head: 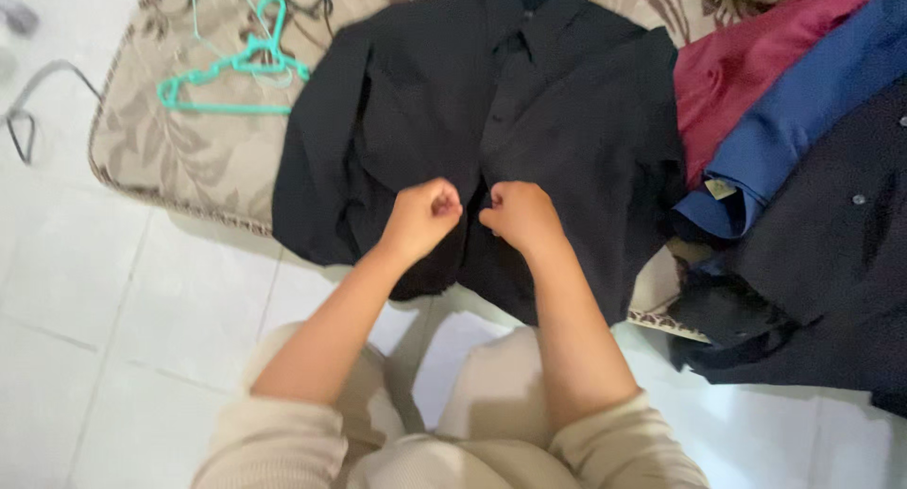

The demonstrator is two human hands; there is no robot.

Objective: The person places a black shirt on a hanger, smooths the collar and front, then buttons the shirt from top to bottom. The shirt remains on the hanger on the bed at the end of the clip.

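The black shirt (491,120) is spread on a floral mattress (189,149), its front placket pinched at mid-chest by the closed left hand (422,215) and the closed right hand (518,213), held just apart.

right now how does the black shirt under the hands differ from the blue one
The black shirt lies spread flat, front up, on the patterned mat; the blue shirt lies overlapped among other garments. Both hands, left hand and right hand, pinch the black shirt; none touches the blue. Both have collars.

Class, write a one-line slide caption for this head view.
Both hands, left and right, pinch a black shirt's front.
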